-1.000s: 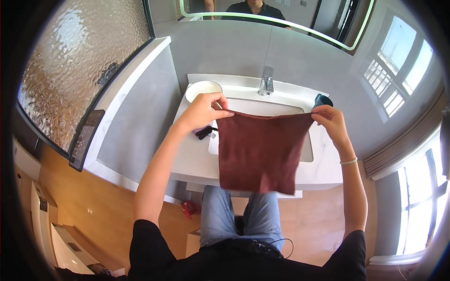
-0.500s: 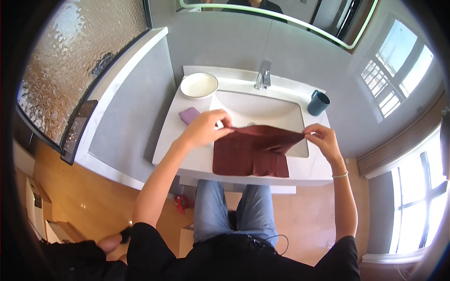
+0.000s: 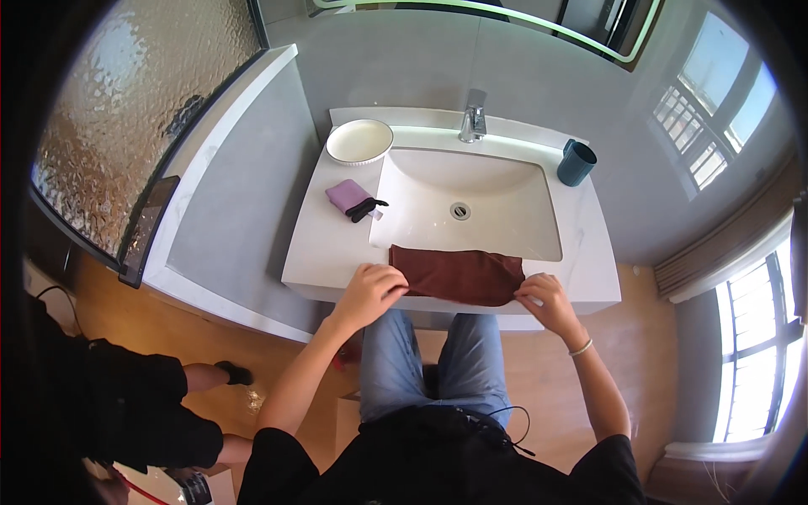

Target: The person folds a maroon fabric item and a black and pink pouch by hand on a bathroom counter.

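A dark maroon cloth (image 3: pixel 459 276) lies in a narrow band along the front edge of the washbasin counter, and its far edge reaches the sink's front rim. At its near left corner, my left hand (image 3: pixel 370 295) pinches the fabric. My right hand (image 3: pixel 551 303) grips the near right corner between thumb and fingers. A thin light band circles my right wrist. The cloth appears doubled over, though its lower layer is hidden.
Behind the cloth is a white sink (image 3: pixel 505 189) with a chrome faucet (image 3: pixel 473 118). On the counter's left are a white bowl (image 3: pixel 360 141) and a folded purple cloth item with black trim (image 3: pixel 350 197); a teal mug (image 3: pixel 576 163) stands right. Another person's leg (image 3: pixel 206 376) shows lower left.
Both hands have come toward me, bringing the cloth's far edge down over its near edge. The cloth now forms a narrower strip, and the sink drain and the purple item show fully.
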Available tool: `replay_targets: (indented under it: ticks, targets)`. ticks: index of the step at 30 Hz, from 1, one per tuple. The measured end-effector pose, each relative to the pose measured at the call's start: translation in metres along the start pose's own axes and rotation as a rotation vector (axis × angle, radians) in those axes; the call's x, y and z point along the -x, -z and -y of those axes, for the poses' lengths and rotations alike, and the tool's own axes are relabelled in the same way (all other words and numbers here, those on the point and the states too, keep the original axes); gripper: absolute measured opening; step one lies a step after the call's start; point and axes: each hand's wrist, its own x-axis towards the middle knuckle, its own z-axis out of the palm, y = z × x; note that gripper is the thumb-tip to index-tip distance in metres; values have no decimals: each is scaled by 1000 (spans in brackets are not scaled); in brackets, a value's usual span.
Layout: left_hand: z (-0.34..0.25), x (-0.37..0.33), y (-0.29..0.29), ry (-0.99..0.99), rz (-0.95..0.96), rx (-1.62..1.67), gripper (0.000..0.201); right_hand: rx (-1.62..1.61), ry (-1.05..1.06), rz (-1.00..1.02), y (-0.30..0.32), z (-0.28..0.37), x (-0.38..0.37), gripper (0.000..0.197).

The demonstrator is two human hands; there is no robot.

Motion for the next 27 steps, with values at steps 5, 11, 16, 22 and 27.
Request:
replay_targets:
  ticks: [5,11,16,22,27]
  targets:
    - [7,-30,19,203,-129,259,15,-256,-268,-139,18,-12,-18,8]
    - [8,-55,28,123,-220,193,12,-238,-228,-218,44,-11,-53,8]
    - [2,-3,5,-104,-8,-51,16,-132,-70,-7,14,-16,-7,9]
    - [7,5,3,-134,33,-105,19,-22,-64,-41,0,-18,17,8]
    - [8,-7,4,-112,-47,-40,17,47,-29,-53,-1,-15,14,12]
